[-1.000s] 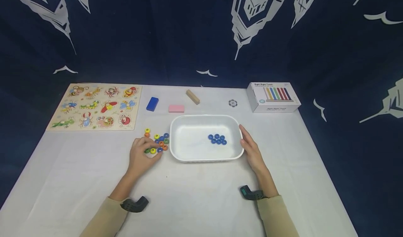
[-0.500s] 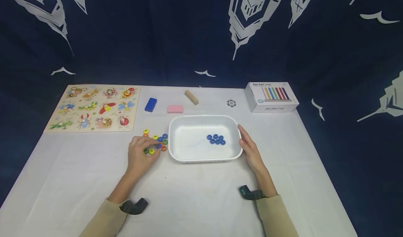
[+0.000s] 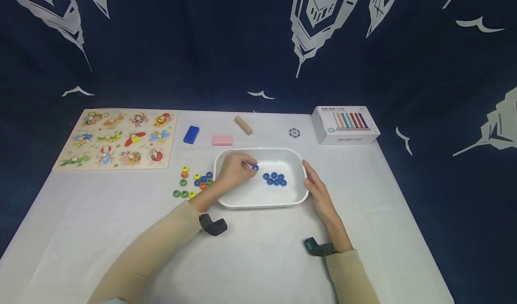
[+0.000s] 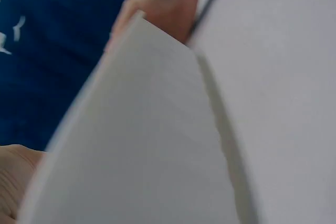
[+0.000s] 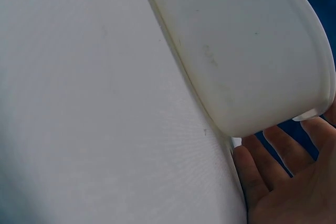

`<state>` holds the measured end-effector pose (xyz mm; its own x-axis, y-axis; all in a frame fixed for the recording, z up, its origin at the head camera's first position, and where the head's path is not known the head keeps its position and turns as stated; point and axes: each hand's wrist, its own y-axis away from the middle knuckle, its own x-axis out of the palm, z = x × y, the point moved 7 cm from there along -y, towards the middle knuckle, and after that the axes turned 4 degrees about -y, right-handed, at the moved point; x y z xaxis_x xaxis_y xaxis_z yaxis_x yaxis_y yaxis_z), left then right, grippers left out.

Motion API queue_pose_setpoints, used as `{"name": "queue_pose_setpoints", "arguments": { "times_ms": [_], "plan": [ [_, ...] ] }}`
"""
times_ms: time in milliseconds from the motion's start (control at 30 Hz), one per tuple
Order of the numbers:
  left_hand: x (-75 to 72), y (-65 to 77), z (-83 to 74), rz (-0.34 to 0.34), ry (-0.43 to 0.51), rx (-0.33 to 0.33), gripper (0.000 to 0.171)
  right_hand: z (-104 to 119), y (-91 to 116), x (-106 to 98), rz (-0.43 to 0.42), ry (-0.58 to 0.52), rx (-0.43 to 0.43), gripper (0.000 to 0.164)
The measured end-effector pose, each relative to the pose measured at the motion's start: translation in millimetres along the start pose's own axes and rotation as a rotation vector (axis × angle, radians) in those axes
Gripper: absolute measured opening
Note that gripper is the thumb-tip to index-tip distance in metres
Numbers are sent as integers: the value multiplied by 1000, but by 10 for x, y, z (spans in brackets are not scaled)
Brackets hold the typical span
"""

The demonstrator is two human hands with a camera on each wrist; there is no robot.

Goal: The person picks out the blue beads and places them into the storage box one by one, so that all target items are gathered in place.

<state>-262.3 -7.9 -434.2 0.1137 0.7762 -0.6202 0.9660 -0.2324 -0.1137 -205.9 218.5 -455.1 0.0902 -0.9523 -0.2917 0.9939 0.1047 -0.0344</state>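
A blue bead (image 3: 255, 167) is over the white tray (image 3: 242, 197), pinched in the fingertips of the left hand (image 3: 234, 170); blue beads (image 3: 276, 182) cluster inside the tray, the right hand (image 3: 319, 192) touches the tray's right end with fingers loosely extended, and mixed coloured beads (image 3: 184, 194) lie left of the tray

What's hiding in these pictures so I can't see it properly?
- Head view: part of the rounded white plastic tray, behind the person's left hand.
- Left wrist view: the small round blue bead pinched by that hand, behind the tray's wall.
- Right wrist view: the tray's inside, behind its outer wall; part of the right hand, cut off by the right edge.
- Head view: tiniest print on the white cardboard box, too small.
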Motion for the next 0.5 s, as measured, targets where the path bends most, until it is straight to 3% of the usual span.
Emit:
{"name": "queue_pose_setpoints", "arguments": {
  "times_ms": [167,300,400,500],
  "plan": [
    [301,-164,73,143,-103,-13,19,-3,-1,12,-13,6,10,47],
    [432,-199,72,232,-176,1,20,-2,-6,24,-13,0,9,48],
    [451,-168,28,257,-217,6,21,2,-8,18,-8,-9,13,48],
    [356,-52,-72,215,-239,50,24,-5,-5,15,-10,-16,22,47]
  ]
}}
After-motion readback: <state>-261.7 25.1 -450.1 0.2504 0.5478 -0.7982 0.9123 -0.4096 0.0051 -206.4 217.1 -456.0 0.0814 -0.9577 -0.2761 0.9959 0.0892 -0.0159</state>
